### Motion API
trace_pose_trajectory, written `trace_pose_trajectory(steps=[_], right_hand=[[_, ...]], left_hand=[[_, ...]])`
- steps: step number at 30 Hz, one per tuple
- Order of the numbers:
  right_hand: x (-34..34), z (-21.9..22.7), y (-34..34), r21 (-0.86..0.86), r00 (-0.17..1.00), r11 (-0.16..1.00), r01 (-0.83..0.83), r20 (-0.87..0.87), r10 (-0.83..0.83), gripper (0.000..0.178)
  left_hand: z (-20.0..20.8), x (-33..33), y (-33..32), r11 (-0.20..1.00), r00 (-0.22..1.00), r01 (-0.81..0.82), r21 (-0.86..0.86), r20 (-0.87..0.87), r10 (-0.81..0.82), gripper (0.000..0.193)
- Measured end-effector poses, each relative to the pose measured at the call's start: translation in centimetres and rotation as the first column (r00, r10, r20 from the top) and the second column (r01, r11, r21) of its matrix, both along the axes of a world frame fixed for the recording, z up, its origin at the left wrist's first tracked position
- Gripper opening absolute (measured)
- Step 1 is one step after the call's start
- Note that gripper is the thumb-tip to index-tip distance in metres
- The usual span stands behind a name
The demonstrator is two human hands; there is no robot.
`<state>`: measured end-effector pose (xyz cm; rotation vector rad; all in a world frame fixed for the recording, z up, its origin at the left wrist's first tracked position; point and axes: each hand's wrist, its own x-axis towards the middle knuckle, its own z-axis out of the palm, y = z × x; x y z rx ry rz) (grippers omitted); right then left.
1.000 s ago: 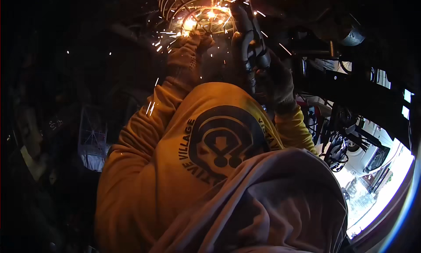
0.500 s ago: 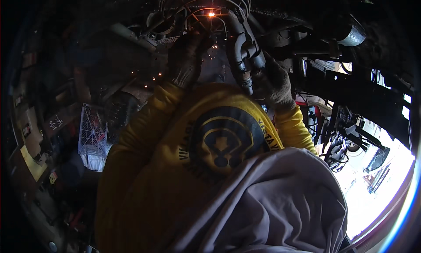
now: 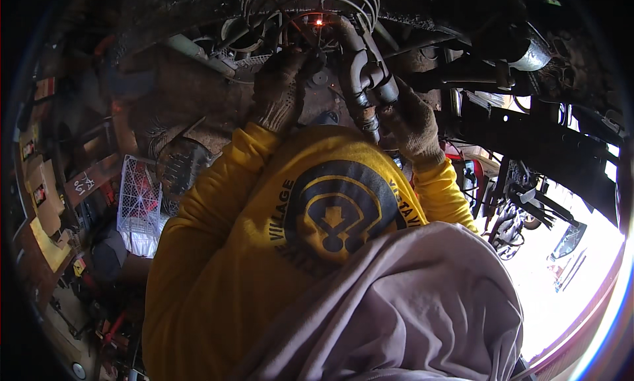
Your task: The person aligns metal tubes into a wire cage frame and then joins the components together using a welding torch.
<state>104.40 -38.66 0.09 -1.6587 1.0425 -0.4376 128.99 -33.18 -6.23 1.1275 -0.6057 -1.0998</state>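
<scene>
My left hand point(image 3: 280, 89), in a knit work glove, is raised below a wire cage of curved rings point(image 3: 310, 3). Its fingers are curled closed; what they hold is lost in the dark. A small orange glow point(image 3: 319, 22) burns at the cage's lower edge, just beyond that hand. Right of the glow, a bent grey tubular piece point(image 3: 357, 69) with a smooth, thick body runs down toward my chest. My gloved right hand point(image 3: 416, 122) is closed at its lower end, with the fingertips partly hidden behind it.
Dark metal parts and bars crowd the top and right, including a rounded metal part point(image 3: 533, 53). At left are a white plastic crate point(image 3: 140, 195) and cardboard pieces point(image 3: 43, 193). Grey cloth point(image 3: 422, 295) covers my lower front. Bright light comes from the right.
The orange glow has shrunk and the scattered sparks at left are gone. The surroundings look brighter. Both hands stay in nearly the same place.
</scene>
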Motion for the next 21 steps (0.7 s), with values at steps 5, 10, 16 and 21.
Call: trace_pose_trajectory(steps=[5,10,16,21], right_hand=[[1.3,0.6,0.0,-0.132,0.995,0.990,-0.047,-0.095,0.034,0.057],[1.7,1.5,0.2,-0.049,0.993,0.999,-0.006,-0.116,0.000,0.056],[0.3,-0.4,-0.5,-0.263,0.974,0.945,-0.194,-0.169,0.153,0.056],[1.6,1.9,0.0,-0.415,0.952,0.872,-0.261,-0.258,0.162,0.048]], left_hand=[[-1.4,0.5,1.6,0.973,0.119,0.150,0.175,0.974,-0.194,0.038],[-3.3,1.0,1.5,0.990,0.078,0.067,0.122,0.989,-0.127,0.038],[-3.9,1.2,1.4,0.994,0.080,0.040,0.100,0.991,-0.103,0.038],[-4.7,1.3,1.6,0.994,0.036,0.033,0.107,0.993,-0.109,0.038]])
